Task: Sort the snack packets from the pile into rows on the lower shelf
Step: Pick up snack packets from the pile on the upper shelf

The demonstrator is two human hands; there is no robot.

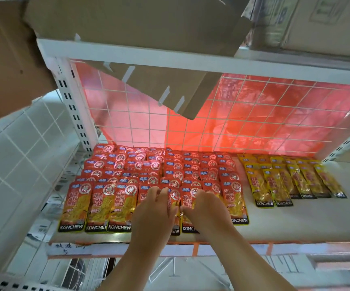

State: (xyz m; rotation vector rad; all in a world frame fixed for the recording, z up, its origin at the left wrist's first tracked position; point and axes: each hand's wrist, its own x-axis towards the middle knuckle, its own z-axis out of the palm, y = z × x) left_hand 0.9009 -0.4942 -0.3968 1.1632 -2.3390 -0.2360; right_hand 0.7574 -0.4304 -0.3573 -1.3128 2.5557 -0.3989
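Left hand (155, 208) and right hand (204, 208), at lower centre of the frame, lie side by side on the front row of red packets (115, 206) on the lower shelf (296, 223). Their fingers bend down onto one packet between them; we cannot tell whether either hand grips it. Red packets fill overlapping rows at left and centre. Yellow packets (283, 185) lie in rows at right, well apart from both hands.

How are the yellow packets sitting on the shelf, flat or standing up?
Lying flat. The yellow packets lie face up in overlapping rows on the shelf.
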